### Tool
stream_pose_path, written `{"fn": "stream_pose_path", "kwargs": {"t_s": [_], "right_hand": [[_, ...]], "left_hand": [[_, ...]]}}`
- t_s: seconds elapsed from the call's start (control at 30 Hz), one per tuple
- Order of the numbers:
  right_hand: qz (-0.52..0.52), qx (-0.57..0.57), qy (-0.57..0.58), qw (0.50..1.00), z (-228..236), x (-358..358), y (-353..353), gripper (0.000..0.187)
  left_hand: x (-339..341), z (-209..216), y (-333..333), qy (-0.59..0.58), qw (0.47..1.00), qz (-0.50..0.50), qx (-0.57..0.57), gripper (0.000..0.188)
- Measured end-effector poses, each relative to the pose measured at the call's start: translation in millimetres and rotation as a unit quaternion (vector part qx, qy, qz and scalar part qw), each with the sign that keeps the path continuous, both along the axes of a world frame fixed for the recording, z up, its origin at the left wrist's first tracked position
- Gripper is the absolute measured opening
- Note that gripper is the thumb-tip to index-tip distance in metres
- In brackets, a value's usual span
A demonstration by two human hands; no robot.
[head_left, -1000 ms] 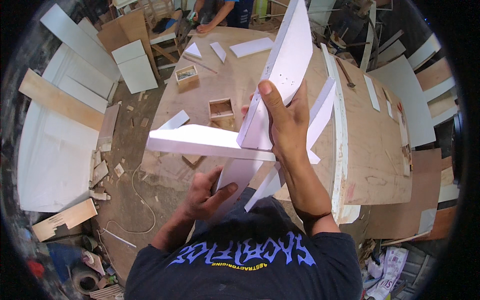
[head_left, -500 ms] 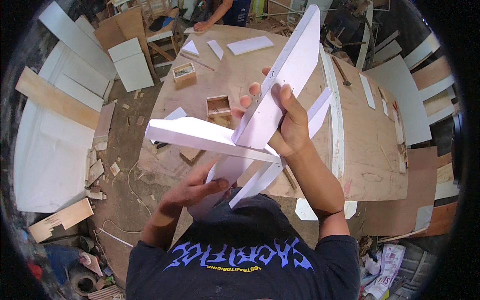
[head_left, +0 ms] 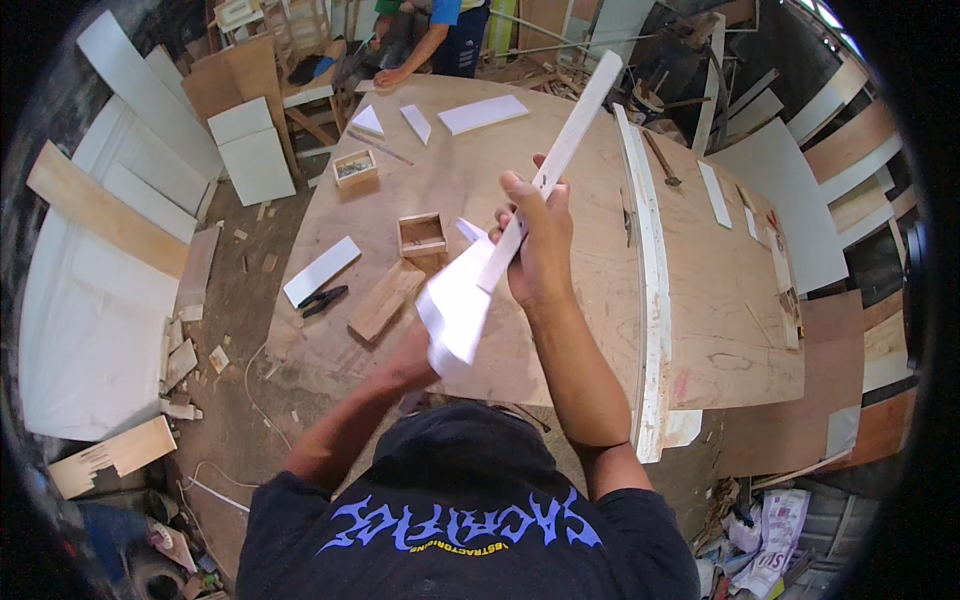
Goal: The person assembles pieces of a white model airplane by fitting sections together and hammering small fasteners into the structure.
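Note:
Above the table, I hold a white piece made of joined flat boards, now tilted and partly smeared by motion. My right hand is closed round its long narrow board, with the thumb across the near face. My left hand is behind the lower white board; its fingers are hidden. Left of the piece, a bare wooden block lies on the table beside an open wooden box. Black-handled pliers lie next to a white board offcut.
On the plywood table, a small box of metal fasteners stands farther back. A long white strip crosses the right side, near a hammer. Another person's hand rests at the far edge. White panels lean left.
The white piece has turned in my hands, its long board now edge-on, and has come down. My left hand has gone behind it. The wooden block and pliers have come into clear view.

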State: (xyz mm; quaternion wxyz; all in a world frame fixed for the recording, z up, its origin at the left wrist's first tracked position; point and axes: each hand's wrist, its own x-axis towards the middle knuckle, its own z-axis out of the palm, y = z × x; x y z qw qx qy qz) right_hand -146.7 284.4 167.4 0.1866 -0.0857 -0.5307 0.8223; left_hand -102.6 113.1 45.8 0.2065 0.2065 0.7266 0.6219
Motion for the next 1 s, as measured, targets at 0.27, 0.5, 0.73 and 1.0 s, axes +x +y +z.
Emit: {"fn": "stream_pose_path", "kwargs": {"t_s": [0.27,0.5,0.73,1.0], "right_hand": [[0.216,-0.002,0.078,0.973,-16,20,-10,0.035],[0.264,-0.052,0.086,0.959,-4,46,-29,0.034],[0.31,0.0,0.095,0.946,8,61,-52,0.029],[0.32,-0.013,0.096,0.942,8,69,-61,0.032]], "left_hand": [[71,-18,26,-0.011,0.975,0.147,0.165,0.025],[96,-3,10,0.181,0.971,0.149,0.046,0.028],[109,-23,8,0.065,0.967,0.224,0.104,0.025],[109,-17,5,0.21,0.942,0.255,0.057,0.027]]}}
